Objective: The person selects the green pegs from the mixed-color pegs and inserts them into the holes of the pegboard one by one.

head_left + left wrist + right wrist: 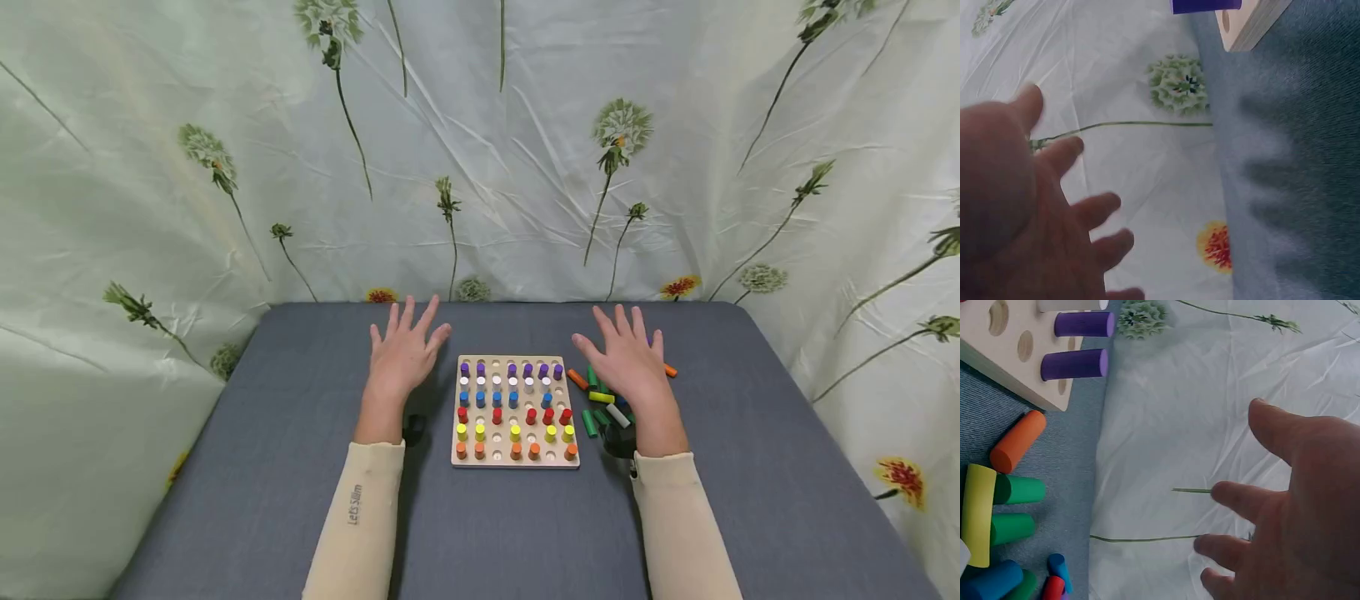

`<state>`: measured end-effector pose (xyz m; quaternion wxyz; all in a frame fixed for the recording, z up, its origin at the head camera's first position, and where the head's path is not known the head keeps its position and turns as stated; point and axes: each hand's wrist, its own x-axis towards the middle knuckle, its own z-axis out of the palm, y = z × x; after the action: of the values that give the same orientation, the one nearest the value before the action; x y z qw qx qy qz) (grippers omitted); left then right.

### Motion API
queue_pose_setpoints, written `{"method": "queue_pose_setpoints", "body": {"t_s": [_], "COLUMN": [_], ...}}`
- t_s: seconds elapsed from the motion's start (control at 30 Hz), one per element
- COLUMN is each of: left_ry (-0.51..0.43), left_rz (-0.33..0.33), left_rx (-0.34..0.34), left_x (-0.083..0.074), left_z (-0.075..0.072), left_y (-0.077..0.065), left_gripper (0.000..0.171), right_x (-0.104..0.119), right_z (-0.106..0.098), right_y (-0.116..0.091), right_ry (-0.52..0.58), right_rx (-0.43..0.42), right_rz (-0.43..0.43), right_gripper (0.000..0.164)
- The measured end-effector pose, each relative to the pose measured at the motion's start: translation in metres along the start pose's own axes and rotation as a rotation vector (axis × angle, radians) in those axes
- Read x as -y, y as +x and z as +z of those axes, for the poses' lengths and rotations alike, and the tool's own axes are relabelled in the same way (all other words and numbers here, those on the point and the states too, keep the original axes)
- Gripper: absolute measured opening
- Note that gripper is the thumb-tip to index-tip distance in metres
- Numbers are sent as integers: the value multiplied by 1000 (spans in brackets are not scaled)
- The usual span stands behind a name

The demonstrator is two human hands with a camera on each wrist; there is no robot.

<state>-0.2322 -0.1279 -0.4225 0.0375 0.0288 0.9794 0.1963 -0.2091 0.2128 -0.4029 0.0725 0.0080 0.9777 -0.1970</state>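
A square wooden pegboard (487,461) lies on the grey table, with rows of purple, white, blue, red, yellow and orange pegs standing in it and some holes bare. To its left my left hand (398,363) hovers with fingers spread, holding nothing. My right hand (630,363) is held over loose pegs at the board's right, its fingers straight and apart. Among those pegs are a yellow peg (979,515), green pegs (1019,489), an orange peg (1017,442) and a blue peg (991,580). In the head view the right hand and wrist hide part of the pile.
The grey tabletop (285,433) reaches out on both sides of the board. A pale curtain (480,150) printed with dandelions hangs behind and beside it. Dark wrist cameras sit under both wrists, the right one (618,442) close to the loose pegs.
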Motion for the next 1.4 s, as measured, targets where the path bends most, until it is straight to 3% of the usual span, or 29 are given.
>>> {"method": "queue_pose_setpoints", "body": {"t_s": [0.2, 0.37, 0.5, 0.67, 0.8, 1.1, 1.4], "left_ry": [-121, -122, -102, -95, -65, -6, 17], "left_rz": [162, 247, 283, 309, 312, 315, 305], "left_rx": [129, 230, 288, 353, 383, 413, 438], "left_x": [9, 17, 27, 35, 37, 32, 26], "left_z": [11, 21, 26, 32, 36, 37, 38], "left_y": [-1, -10, -21, -32, -36, -36, -36], "left_gripper": [79, 81, 100, 133, 146, 151, 153], "right_x": [-4, -9, -16, -24, -27, -31, -32], "right_z": [-6, -8, -7, -4, -5, -12, -7], "right_y": [-4, -6, -9, -15, -18, -16, -14], "right_ry": [61, 88, 82, 80, 89, 96, 25], "right_rx": [-68, -75, -52, -41, -40, -57, -21], "right_rz": [-38, -71, -66, -44, -39, -43, -19], "right_gripper": [80, 76, 77, 79, 80, 76, 63]}}
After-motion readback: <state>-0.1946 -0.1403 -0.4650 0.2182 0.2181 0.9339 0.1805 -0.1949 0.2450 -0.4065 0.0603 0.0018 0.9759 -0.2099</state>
